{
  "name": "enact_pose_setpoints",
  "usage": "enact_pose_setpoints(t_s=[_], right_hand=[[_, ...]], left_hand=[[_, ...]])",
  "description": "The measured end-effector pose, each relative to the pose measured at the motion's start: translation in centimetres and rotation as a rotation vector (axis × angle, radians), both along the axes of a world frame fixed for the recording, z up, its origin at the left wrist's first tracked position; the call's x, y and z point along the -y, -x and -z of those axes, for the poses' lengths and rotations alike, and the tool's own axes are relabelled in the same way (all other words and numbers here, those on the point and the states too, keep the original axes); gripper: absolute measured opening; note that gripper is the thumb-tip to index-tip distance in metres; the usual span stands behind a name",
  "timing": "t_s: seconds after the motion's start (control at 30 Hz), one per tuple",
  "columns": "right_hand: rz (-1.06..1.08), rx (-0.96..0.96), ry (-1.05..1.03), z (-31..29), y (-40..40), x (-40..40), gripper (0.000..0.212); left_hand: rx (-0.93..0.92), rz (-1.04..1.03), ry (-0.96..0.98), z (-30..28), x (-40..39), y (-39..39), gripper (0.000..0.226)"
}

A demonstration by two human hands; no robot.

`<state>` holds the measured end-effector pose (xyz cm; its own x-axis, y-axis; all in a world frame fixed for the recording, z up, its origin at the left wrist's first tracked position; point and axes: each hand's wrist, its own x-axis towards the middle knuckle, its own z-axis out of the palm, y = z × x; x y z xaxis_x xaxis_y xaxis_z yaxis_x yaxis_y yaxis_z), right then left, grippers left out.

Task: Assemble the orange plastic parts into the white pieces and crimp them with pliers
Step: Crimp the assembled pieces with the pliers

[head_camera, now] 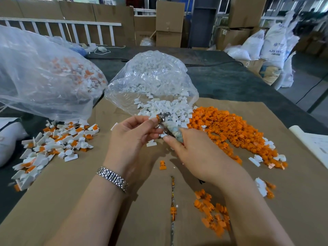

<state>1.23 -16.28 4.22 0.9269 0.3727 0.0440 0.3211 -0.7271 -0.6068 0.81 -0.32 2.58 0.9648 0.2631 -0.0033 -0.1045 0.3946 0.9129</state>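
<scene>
The orange-and-white piece (157, 117) is sitting up in front of the chest, above the cardboard-covered surface (110, 192), and the left hand (132, 134) is pinching it at the fingertips. The right hand (191, 150) is gripping the wrapped handles of the pliers (167, 124), whose long axis is running up and to the left so the jaws are meeting the piece. Whether they are squeezing fully is hard to tell.

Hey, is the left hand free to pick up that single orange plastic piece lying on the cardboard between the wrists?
Probably not yet. The path to the single orange plastic piece looks open, with bare brown cardboard sheet around it, but the left hand is pinching a part at the metal pliers that the right hand grips.
</scene>
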Motion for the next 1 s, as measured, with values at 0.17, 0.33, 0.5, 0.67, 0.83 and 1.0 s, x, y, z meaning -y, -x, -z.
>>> enact_pose_setpoints(t_s=[0.17, 0.33, 0.5, 0.67, 0.83, 1.0], right_hand=[[0.009, 0.044, 0.04, 0.0, -0.3, -0.1, 0.037], [0.009, 0.038, 0.04, -0.1, -0.3, -0.4, 0.042], [0.042, -0.093, -0.065, -0.8, -0.1, 1.0, 0.053], [0.392, 0.089, 0.164, -0.1, -2.0, 4.0, 0.034], [0.614, 0.041, 0.393, 1.1, -3.1, 5.0, 0.049], [0.587, 0.028, 0.457, 1.7, -3.4, 4.3, 0.059]], left_hand=[[-0.037, -0.016, 0.02, 0.0, 0.0, 0.2, 0.004], [-0.034, -0.028, 0.023, 0.0, 0.0, 0.0, 0.004], [-0.058, -0.141, -0.147, 0.4, -1.1, -0.5, 0.005], [-0.186, -0.518, -0.716, 0.8, -3.3, -0.8, 0.005], [-0.144, -0.663, -1.066, 0.9, -3.5, -0.8, 0.021], [-0.056, -0.193, -1.419, 2.1, -0.8, -0.8, 0.005]])
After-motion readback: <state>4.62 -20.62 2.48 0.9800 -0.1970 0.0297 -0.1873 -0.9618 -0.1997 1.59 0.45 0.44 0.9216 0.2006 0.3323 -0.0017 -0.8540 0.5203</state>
